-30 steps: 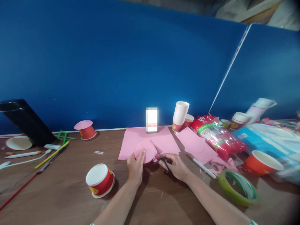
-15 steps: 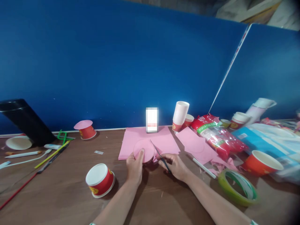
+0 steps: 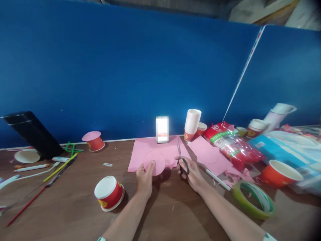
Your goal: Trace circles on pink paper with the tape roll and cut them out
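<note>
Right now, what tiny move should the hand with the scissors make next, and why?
Probably lay the black-handled metal scissors on the brown wooden table beside the right hand. The round pink paper disc in the left hand looks cut free all round, and the blades point up, away from it.

The right hand drew the scissors away from the pink paper circle, toward 3 o'clock. The blades, which had slanted toward 11 o'clock at the circle's edge, swung up to 12 o'clock and stood apart from it.
</note>
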`<state>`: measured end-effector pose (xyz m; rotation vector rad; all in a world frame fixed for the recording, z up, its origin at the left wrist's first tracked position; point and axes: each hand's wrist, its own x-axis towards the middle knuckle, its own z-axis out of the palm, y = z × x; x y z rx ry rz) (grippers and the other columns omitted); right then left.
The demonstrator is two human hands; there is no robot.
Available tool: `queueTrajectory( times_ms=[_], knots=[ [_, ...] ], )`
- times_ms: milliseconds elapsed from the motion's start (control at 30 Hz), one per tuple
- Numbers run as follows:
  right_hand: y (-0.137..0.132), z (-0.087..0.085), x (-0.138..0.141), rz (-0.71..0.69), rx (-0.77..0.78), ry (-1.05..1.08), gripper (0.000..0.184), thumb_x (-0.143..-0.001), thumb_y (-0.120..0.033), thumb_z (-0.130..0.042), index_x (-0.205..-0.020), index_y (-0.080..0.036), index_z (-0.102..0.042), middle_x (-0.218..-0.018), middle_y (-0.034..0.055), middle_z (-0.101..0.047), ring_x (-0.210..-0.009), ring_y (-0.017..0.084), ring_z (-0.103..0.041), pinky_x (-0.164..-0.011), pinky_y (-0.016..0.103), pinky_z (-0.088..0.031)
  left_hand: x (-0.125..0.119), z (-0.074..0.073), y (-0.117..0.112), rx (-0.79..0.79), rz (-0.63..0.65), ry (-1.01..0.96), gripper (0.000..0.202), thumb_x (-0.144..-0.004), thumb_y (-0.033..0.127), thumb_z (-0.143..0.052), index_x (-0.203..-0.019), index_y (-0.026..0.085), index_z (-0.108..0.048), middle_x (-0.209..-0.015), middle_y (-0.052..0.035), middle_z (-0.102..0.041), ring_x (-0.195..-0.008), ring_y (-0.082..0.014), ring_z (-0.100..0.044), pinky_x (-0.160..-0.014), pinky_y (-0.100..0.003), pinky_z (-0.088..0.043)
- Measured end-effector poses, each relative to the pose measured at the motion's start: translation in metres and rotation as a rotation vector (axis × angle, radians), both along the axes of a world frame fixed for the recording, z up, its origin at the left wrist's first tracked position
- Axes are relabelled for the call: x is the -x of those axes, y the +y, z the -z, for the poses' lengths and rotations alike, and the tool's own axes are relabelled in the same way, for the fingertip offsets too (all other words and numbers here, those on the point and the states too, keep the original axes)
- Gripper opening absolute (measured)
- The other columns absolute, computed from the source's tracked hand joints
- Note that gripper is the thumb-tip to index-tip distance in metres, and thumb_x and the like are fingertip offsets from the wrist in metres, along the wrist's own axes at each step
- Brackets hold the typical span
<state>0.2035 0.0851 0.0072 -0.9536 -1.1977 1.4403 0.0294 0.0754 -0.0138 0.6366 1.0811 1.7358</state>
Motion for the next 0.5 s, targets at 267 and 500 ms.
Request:
queueTrajectory(
  times_ms=[267,500],
  knots=[
    [0.004,0.001,-0.003,0.023,0.058,0.165,0.04,-0.081,-0.048,-0.054,-0.108,-0.018,-0.056,-0.083,0.0065,-0.064,-0.067,0.014,-0.061,-0.04,0.015,-0.032,-0.001,-0.008,-0.001,-0.042,0.024,-0.122,0.03,-0.054,0.029,-0.079,-0.076,0.011,-0.068,-0.074,-0.0035,-0.069,-0.07,-0.0122,-0.062,-0.069,-0.023,-0.048],
    [0.004,0.002,-0.001,0.073,-0.063,0.092,0.043,-0.081,-0.045,-0.054,-0.115,-0.018,-0.051,-0.089,0.0073,-0.063,-0.074,0.017,-0.062,-0.044,0.018,-0.04,-0.006,-0.014,-0.004,-0.052,0.102,-0.047,0.031,-0.056,0.032,-0.078,-0.076,0.011,-0.068,-0.071,-0.0056,-0.069,-0.072,-0.0171,-0.064,-0.072,-0.03,-0.049]
  ],
)
